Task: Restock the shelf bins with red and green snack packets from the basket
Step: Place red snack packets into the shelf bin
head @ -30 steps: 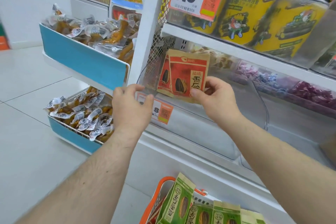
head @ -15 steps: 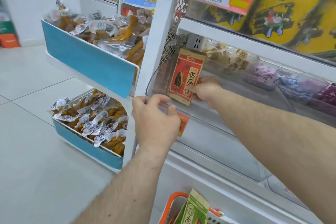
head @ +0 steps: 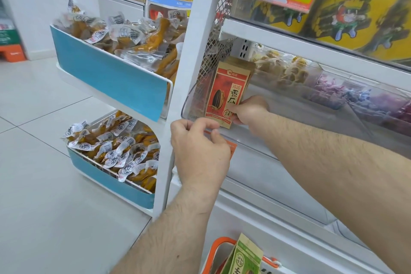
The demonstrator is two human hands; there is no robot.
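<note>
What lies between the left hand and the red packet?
In the head view, only the clear bin's front rim separates the left hand from the red packet, held by the right hand.

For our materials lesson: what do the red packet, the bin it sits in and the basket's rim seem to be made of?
Red packet: probably kraft paper, matte, with brown unprinted edges and a crisp flat shape.
Bin: clear hard plastic, glossy; the shelf shows through it and its rim catches light.
Basket: rim looks like smooth orange moulded plastic; only a corner shows.

shelf | clear bin: red packet upright inside
</note>
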